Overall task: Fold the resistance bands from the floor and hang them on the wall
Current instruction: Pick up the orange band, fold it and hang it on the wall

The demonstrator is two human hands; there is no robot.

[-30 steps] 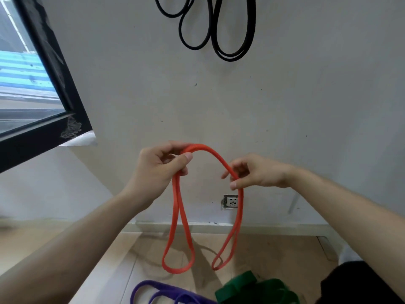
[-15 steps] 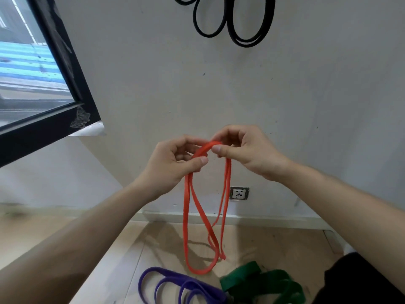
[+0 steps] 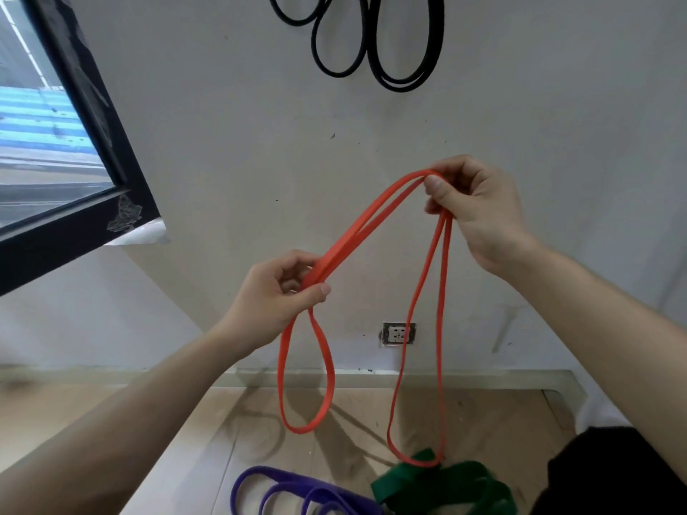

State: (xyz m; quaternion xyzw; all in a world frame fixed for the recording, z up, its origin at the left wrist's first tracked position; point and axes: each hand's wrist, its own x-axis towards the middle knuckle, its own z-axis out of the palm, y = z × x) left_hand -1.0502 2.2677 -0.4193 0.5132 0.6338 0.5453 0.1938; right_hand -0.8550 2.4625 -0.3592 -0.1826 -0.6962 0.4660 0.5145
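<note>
An orange resistance band (image 3: 366, 217) stretches doubled between my two hands in front of the white wall. My left hand (image 3: 277, 293) grips its lower end, and a short loop hangs down from that grip. My right hand (image 3: 472, 206) pinches the band higher up on the right, with a longer loop dangling from it to the floor. A purple band (image 3: 293, 492) and a green band (image 3: 446, 485) lie on the wooden floor below. Black bands (image 3: 386, 50) hang high on the wall.
A black-framed window (image 3: 81, 150) fills the upper left. A wall socket (image 3: 398, 333) sits low on the wall between the hanging loops. A skirting board runs along the wall's foot. A dark garment shows at the bottom right corner.
My hands, close together half a second ago, have moved apart: the right one rose to the right, the left one dropped. The band now hangs in two separate loops.
</note>
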